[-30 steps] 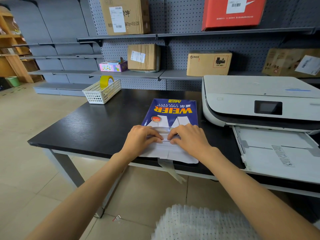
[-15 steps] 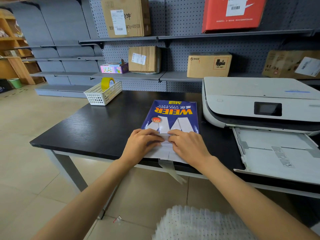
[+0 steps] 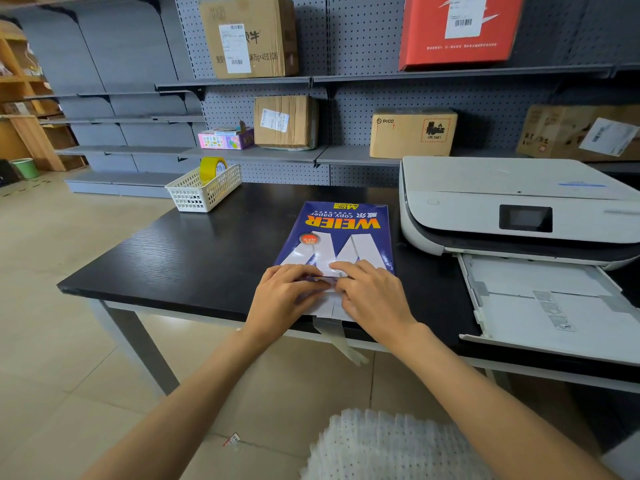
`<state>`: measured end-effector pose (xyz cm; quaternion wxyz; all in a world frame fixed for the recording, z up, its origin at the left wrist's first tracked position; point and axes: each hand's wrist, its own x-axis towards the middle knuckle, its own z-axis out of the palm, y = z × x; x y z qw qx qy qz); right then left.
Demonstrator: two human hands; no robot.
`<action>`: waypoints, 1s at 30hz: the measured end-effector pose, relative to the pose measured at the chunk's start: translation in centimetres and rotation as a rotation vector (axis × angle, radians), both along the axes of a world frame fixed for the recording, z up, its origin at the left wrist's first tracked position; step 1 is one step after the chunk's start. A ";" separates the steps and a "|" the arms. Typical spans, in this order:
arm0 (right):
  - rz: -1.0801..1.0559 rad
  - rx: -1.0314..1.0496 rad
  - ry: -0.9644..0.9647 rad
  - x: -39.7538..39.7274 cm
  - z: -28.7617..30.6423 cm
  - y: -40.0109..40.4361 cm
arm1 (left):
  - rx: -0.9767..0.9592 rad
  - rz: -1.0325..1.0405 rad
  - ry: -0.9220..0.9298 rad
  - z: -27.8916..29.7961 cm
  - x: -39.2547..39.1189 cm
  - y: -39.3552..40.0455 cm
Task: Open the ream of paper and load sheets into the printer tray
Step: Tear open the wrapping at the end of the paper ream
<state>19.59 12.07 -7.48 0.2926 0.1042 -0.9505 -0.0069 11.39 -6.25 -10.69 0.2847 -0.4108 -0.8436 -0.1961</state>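
A blue ream of copy paper [image 3: 341,230] lies flat on the black table [image 3: 194,258], its near end at the table's front edge. My left hand [image 3: 284,299] and my right hand [image 3: 372,296] rest side by side on that near end, fingertips pinching the wrapper's folded flap. White wrapper paper shows under both hands, and a strip of tape [image 3: 337,341] hangs down over the edge. To the right stands a white printer [image 3: 512,206] with its tray [image 3: 554,306] pulled out toward me.
A white plastic basket [image 3: 201,190] holding a roll of yellow tape [image 3: 213,168] stands at the table's far left. Grey pegboard shelves behind carry cardboard boxes [image 3: 412,133] and a red box [image 3: 457,29]. Tiled floor lies to the left.
Both hands have slid forward along the ream's near end, and the unfolded white flap near the table edge is smaller. The ream and printer have stayed put.
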 end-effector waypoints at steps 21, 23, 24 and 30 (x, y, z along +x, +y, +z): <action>-0.072 -0.006 -0.004 1.4 -0.2 1.2 | -0.025 0.066 -0.049 0.1 1.8 -0.8; -0.083 -0.006 -0.025 1.3 -0.1 1.6 | -0.031 0.057 -0.046 0.2 1.7 -0.7; -0.081 -0.004 -0.031 1.2 -0.1 1.7 | -0.030 0.052 -0.041 0.3 1.7 -0.7; -0.064 -0.032 -0.022 0.9 -0.1 1.8 | -0.018 0.027 -0.037 0.5 1.2 -0.5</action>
